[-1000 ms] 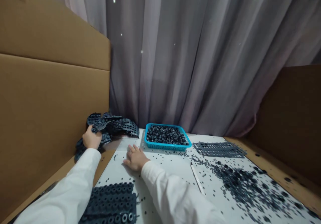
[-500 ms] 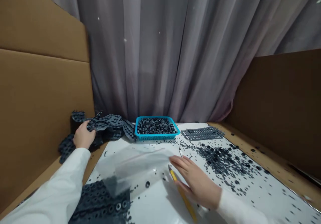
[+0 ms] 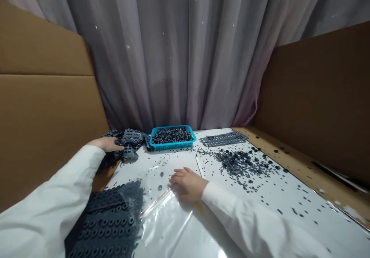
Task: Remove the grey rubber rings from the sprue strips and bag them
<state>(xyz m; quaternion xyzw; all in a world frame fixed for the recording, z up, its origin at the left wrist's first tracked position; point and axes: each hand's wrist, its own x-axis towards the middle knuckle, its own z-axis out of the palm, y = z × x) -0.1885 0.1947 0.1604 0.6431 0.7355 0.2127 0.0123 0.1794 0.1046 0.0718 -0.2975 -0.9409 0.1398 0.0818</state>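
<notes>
1. While the L hand (image 3: 108,144) reaches onto the crumpled heap of dark studded sheets (image 3: 131,136) by the L cardboard wall (image 3: 43,115), its fingers look stretched out; can't tell from where I stand if they pinch anything.
2. R hand (image 3: 189,183) is palm-down at the clear zip bag (image 3: 170,221), nr the end of its red strip; fingers close tog., slightly bent, can't tell if they grip the plastic.
3. Bag lies on the white tabletop (image 3: 274,227), front & ctr, its L side over part of the ringed dark sheets (image 3: 104,223).
4. Sth yellow (image 3: 199,208) peeks out just below R wrist, mostly hidden; white pen (image 3: 199,165) just beyond R hand.
5. Blue basket (image 3: 173,146) at back, w/ lots of small black pcs (image 3: 172,134).
6. R of it: slotted dark sheet (image 3: 224,138), then scattered black bits (image 3: 243,163) nearer me.
</notes>
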